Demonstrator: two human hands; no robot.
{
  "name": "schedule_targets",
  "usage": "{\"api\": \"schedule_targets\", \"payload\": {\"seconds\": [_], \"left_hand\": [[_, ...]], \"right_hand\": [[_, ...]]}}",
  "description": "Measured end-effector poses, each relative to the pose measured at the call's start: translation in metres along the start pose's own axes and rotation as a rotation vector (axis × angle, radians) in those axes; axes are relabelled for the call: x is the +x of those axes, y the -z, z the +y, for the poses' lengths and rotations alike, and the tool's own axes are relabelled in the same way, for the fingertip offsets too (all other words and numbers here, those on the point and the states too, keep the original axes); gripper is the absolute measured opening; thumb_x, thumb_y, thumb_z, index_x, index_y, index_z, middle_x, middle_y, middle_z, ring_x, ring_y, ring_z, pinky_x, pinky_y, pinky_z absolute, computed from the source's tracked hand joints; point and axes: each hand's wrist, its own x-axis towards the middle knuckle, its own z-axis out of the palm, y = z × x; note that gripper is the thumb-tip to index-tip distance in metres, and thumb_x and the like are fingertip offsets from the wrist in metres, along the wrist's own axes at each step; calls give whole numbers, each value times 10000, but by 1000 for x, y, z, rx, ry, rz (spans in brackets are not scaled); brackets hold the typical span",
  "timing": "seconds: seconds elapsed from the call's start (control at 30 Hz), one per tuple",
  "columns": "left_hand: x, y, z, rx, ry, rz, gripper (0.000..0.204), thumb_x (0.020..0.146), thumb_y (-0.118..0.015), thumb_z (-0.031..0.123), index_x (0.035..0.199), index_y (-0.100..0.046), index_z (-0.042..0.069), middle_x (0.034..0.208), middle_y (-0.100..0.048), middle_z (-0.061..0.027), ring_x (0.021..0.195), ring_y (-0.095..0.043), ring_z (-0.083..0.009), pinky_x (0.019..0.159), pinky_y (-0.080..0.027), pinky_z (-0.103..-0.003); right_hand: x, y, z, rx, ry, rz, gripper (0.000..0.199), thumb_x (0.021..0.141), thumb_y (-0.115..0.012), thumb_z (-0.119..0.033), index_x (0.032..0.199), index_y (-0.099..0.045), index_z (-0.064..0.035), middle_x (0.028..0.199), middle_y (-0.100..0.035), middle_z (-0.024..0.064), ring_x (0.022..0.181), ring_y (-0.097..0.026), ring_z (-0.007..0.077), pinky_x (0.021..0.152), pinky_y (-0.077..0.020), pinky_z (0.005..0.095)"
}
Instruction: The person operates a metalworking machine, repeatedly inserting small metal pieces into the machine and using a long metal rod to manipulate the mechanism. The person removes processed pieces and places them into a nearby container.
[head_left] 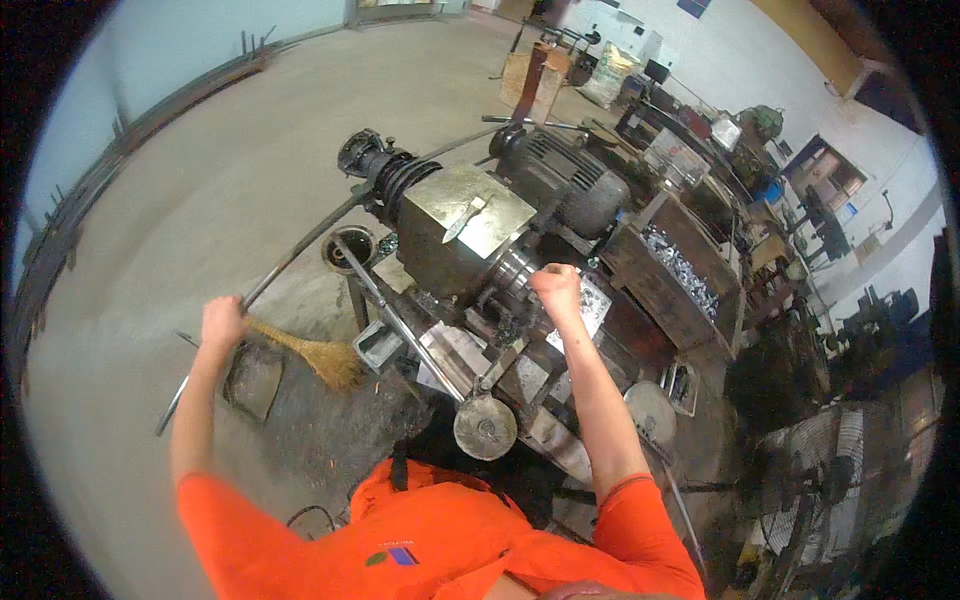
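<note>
**Both hands at the lathe**

My left hand (222,322) is closed around a long thin steel bar (300,252) that runs out from the far left end of the greasy grey lathe (470,250). My right hand (557,285) is fisted against its round metal chuck (512,272). A straw broom (315,355) lies just left of the lathe.
</note>
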Motion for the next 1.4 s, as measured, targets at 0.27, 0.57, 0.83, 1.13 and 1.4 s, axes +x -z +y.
{"api": "schedule_targets", "payload": {"seconds": [0.27,0.57,0.83,1.13,1.4], "left_hand": [[-31,-7,40,101,28,-129,129,694,-580,123,776,-578,23,652,-601,-184,635,-610,-343,582,-481,-437],[95,-51,-106,350,-171,105,164,737,-547,59,901,-538,59,638,-604,-131,601,-607,-299,548,-475,-398],[36,-27,-17,155,425,219,131,745,-561,180,819,-561,71,729,-630,-163,694,-618,-364,601,-484,-471],[30,-33,-5,-18,197,68,244,759,-589,238,914,-598,50,812,-625,-193,776,-608,-378,656,-484,-458],[13,-232,91,-566,108,-512,450,683,-718,342,966,-619,8,875,-639,-214,862,-622,-336,731,-487,-398]], "right_hand": [[-8,6,5,-35,-21,-85,209,583,-582,-204,624,-600,0,586,-573,169,558,-563,244,562,-435,340],[-6,8,2,-141,-65,-55,229,580,-582,-222,623,-583,2,577,-561,163,563,-559,254,553,-431,348],[-8,6,7,-16,18,41,161,558,-596,-167,617,-572,-20,747,-618,181,696,-618,309,626,-472,348],[-77,116,31,126,235,271,75,572,-569,-47,636,-542,-19,1019,-616,195,957,-606,272,813,-452,311],[-213,190,107,-86,-162,316,104,594,-582,-45,694,-602,-27,1049,-622,170,982,-595,302,830,-447,322]]}}
